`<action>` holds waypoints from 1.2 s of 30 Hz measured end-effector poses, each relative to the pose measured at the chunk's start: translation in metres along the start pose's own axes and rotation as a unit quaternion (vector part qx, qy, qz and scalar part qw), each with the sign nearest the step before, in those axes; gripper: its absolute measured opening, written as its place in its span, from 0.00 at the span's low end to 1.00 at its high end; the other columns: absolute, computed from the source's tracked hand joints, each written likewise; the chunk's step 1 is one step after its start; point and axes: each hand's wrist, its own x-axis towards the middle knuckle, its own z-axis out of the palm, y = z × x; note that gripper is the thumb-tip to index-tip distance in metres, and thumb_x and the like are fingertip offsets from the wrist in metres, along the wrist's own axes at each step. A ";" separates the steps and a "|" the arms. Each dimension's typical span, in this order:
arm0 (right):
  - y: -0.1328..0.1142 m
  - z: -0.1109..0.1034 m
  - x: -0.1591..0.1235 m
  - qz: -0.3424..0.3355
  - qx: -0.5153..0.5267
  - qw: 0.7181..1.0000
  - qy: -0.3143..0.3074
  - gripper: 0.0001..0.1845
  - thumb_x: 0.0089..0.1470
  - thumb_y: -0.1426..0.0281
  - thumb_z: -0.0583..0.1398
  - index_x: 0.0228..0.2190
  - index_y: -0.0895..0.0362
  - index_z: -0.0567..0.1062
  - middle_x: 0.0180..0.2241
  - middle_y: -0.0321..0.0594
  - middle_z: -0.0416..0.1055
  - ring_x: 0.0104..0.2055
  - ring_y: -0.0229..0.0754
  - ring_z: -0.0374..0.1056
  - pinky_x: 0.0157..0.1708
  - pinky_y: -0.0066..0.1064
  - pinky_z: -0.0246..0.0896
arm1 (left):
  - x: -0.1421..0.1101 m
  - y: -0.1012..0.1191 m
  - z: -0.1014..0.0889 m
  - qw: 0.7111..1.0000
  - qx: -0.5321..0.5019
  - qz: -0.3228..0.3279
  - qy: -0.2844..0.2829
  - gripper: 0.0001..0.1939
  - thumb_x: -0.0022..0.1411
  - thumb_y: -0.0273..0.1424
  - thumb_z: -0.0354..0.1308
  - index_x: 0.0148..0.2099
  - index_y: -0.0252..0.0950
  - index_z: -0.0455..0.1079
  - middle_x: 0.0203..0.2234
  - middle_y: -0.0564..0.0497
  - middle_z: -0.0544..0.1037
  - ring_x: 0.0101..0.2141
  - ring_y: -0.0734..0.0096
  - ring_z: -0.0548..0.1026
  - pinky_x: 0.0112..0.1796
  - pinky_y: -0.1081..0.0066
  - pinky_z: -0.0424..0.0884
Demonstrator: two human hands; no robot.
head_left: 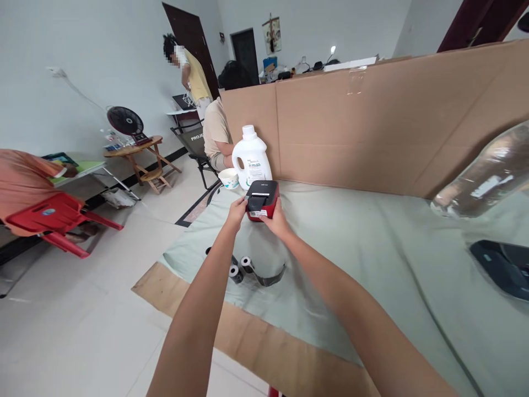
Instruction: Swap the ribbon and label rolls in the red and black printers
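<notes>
A small black-and-red thermal printer is held between my two hands, close to the far edge of the cloth-covered table. My left hand grips its left side, fingers closed on the casing. On the other side, my right hand clasps the right front corner, its thumb by a white label. Nearer to me lie several black rolls, among them one roll with a white core and another roll with a dark strip unwound to the right. My left forearm partly covers the rolls.
Behind the printer stand a white detergent jug and a paper bowl. A cardboard panel walls off the back. A plastic-wrapped package and a dark device lie at right. Other people are at left and beyond the panel.
</notes>
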 end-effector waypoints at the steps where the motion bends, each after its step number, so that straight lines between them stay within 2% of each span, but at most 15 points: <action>1: -0.002 -0.003 -0.004 0.008 0.023 1.000 0.014 0.55 0.51 0.56 0.69 0.69 0.59 0.50 0.63 0.58 0.64 0.64 0.60 0.63 0.63 0.55 0.58 | -0.005 0.002 0.001 1.000 -0.007 0.006 -0.006 0.23 0.61 0.34 0.61 0.57 0.31 0.76 0.48 0.43 0.83 0.50 0.59 0.79 0.55 0.60 0.72; 4: -0.012 -0.027 -0.021 -0.002 0.086 0.995 0.041 0.49 0.52 0.55 0.67 0.68 0.55 0.54 0.58 0.52 0.71 0.57 0.56 0.69 0.59 0.51 0.64 | -0.031 0.015 0.008 0.997 -0.018 0.066 -0.039 0.23 0.62 0.34 0.61 0.58 0.34 0.76 0.53 0.46 0.81 0.54 0.58 0.77 0.59 0.60 0.69; 7: -0.025 -0.073 -0.052 -0.059 0.080 0.993 0.067 0.45 0.55 0.57 0.65 0.67 0.54 0.56 0.60 0.51 0.68 0.60 0.55 0.67 0.62 0.50 0.61 | -0.073 0.024 0.027 0.988 -0.011 0.138 -0.075 0.23 0.64 0.37 0.60 0.58 0.35 0.76 0.55 0.48 0.79 0.57 0.56 0.75 0.62 0.59 0.66; 10: -0.034 -0.131 -0.097 -0.085 0.005 0.993 0.086 0.44 0.56 0.59 0.65 0.68 0.52 0.55 0.63 0.51 0.64 0.64 0.57 0.62 0.65 0.53 0.55 | -0.128 0.022 0.058 0.981 -0.021 0.166 -0.096 0.24 0.67 0.40 0.57 0.60 0.35 0.75 0.56 0.48 0.79 0.58 0.56 0.75 0.62 0.59 0.67; 13: -0.034 -0.183 -0.149 -0.065 -0.072 0.991 0.096 0.45 0.57 0.58 0.64 0.69 0.54 0.53 0.63 0.54 0.63 0.65 0.60 0.59 0.65 0.57 0.53 | -0.182 0.012 0.098 0.976 -0.049 0.179 -0.115 0.25 0.70 0.42 0.55 0.62 0.36 0.73 0.58 0.47 0.77 0.61 0.57 0.73 0.63 0.60 0.66; 15: -0.029 -0.210 -0.180 -0.047 -0.105 0.987 0.113 0.46 0.57 0.57 0.64 0.69 0.55 0.51 0.63 0.55 0.62 0.65 0.60 0.59 0.64 0.59 0.54 | -0.212 0.005 0.123 0.972 -0.072 0.178 -0.134 0.26 0.70 0.44 0.54 0.64 0.37 0.71 0.60 0.47 0.75 0.62 0.58 0.71 0.64 0.60 0.65; 18: -0.022 -0.237 -0.212 -0.035 -0.129 0.982 0.132 0.47 0.58 0.55 0.63 0.69 0.55 0.51 0.61 0.56 0.63 0.63 0.61 0.61 0.63 0.60 0.56 | -0.243 -0.003 0.150 0.968 -0.087 0.173 -0.158 0.28 0.71 0.46 0.53 0.66 0.38 0.68 0.61 0.48 0.75 0.62 0.58 0.71 0.64 0.60 0.65; 20: -0.019 -0.247 -0.223 -0.035 -0.131 0.982 0.133 0.46 0.59 0.54 0.62 0.69 0.55 0.50 0.61 0.55 0.64 0.63 0.60 0.61 0.62 0.60 0.57 | -0.253 -0.006 0.160 0.967 -0.076 0.177 -0.166 0.28 0.72 0.46 0.52 0.67 0.38 0.68 0.61 0.47 0.74 0.62 0.59 0.72 0.64 0.61 0.64; 23: -0.019 -0.254 -0.228 -0.040 -0.130 0.983 0.123 0.45 0.60 0.53 0.62 0.69 0.53 0.50 0.63 0.55 0.62 0.64 0.61 0.60 0.62 0.60 0.58 | -0.258 -0.010 0.163 0.967 -0.054 0.187 -0.164 0.29 0.72 0.47 0.52 0.67 0.38 0.67 0.62 0.46 0.73 0.63 0.59 0.70 0.64 0.62 0.64; 28: -0.018 -0.251 -0.226 -0.056 -0.119 0.986 0.101 0.42 0.62 0.55 0.60 0.69 0.53 0.51 0.63 0.54 0.62 0.63 0.60 0.60 0.63 0.59 0.57 | -0.255 -0.016 0.160 0.973 -0.027 0.179 -0.143 0.28 0.72 0.46 0.51 0.66 0.38 0.69 0.62 0.46 0.73 0.64 0.58 0.69 0.65 0.60 0.64; 36: -0.017 -0.252 -0.227 -0.016 -0.123 0.988 0.090 0.45 0.60 0.52 0.60 0.70 0.52 0.50 0.64 0.55 0.61 0.65 0.62 0.59 0.62 0.61 0.57 | -0.256 -0.018 0.160 0.975 -0.020 0.162 -0.149 0.27 0.72 0.44 0.52 0.67 0.38 0.68 0.62 0.47 0.73 0.63 0.58 0.70 0.64 0.61 0.64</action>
